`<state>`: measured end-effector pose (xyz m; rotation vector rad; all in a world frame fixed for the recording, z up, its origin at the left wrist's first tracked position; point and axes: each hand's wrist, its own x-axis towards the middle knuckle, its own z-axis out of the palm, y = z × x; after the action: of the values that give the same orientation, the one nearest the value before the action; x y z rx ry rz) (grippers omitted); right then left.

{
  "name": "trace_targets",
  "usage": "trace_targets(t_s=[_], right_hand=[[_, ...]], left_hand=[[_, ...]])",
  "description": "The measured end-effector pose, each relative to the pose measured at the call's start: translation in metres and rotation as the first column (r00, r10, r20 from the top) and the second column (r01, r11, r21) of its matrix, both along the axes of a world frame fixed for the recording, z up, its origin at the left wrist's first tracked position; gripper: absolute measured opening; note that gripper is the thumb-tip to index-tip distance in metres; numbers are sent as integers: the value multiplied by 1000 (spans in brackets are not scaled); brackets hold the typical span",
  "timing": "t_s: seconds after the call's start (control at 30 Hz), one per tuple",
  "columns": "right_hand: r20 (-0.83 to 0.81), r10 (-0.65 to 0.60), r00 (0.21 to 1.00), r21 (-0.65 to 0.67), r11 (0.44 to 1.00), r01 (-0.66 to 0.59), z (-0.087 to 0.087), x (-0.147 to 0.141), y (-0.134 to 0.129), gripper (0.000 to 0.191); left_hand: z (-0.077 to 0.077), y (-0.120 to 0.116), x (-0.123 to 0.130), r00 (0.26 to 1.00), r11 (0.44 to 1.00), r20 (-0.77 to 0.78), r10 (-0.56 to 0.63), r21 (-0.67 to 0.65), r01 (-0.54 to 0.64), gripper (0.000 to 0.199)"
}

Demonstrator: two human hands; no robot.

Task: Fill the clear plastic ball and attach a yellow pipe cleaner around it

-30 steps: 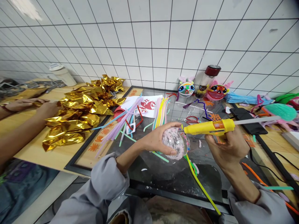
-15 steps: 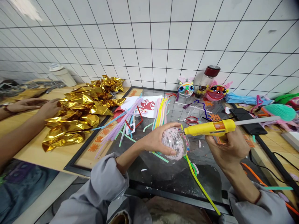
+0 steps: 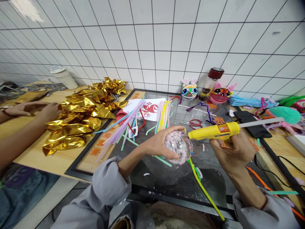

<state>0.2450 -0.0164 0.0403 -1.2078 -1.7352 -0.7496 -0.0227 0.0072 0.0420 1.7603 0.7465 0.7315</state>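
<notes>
**Pink-lined clear ball held beside yellow glue gun**

Ball is rounded, glossy, fuzzy-stranded, above the black mat. Left hand, reaching from lower left, clamps it between fingers and thumb. Right of it, right hand, forearm slanting upward, has fingers wrapped round the smooth gun; nozzle contact cannot be determined. Crinkled gold foil lies left of the ball.

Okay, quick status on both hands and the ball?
Left hand gripping clear ball. Right hand holding yellow glue gun, nozzle at ball's rim. Nothing visibly between them.
</notes>
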Motion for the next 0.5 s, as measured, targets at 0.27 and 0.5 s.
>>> trace_targets(t_s=[0.27,0.5], right_hand=[[32,-30,999,26,999,29,-3,1,0,15],[57,-6,998,74,997,2,-1,1,2,12]], left_hand=[[-1,0,0,1000,1000,8,-14,-24,14,106],[1,0,1,1000,999,-18,-25,-26,25,109]])
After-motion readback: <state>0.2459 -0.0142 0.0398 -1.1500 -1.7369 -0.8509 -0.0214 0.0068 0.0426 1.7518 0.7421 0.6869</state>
